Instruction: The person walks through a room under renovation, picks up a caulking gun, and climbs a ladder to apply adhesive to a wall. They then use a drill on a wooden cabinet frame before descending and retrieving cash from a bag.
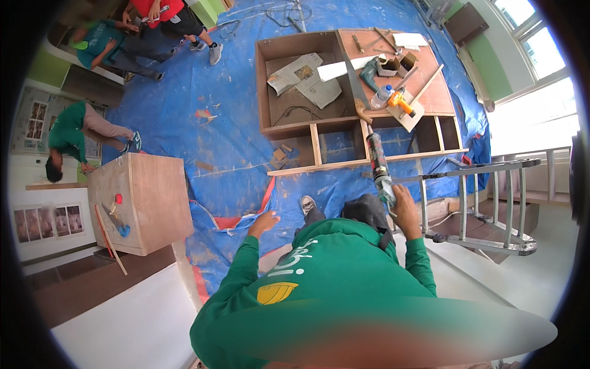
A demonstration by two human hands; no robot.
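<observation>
My right hand grips a caulking gun with a dark tube; its nozzle points up toward the wooden cabinet frame, near a curved tool handle. My left hand is low at centre over the blue sheet, loosely open with nothing visible in it. The cabinet lies flat with open compartments and paper inside. On its flat panel are a teal power tool, a yellow drill, a plastic bottle, boxes and wood strips. My feet stand on the sheet below the cabinet.
An aluminium ladder lies at right. A plywood box with small tools stands at left; a co-worker bends behind it. Two more people stand at upper left. Cables lie at the far top. Windows line the right wall.
</observation>
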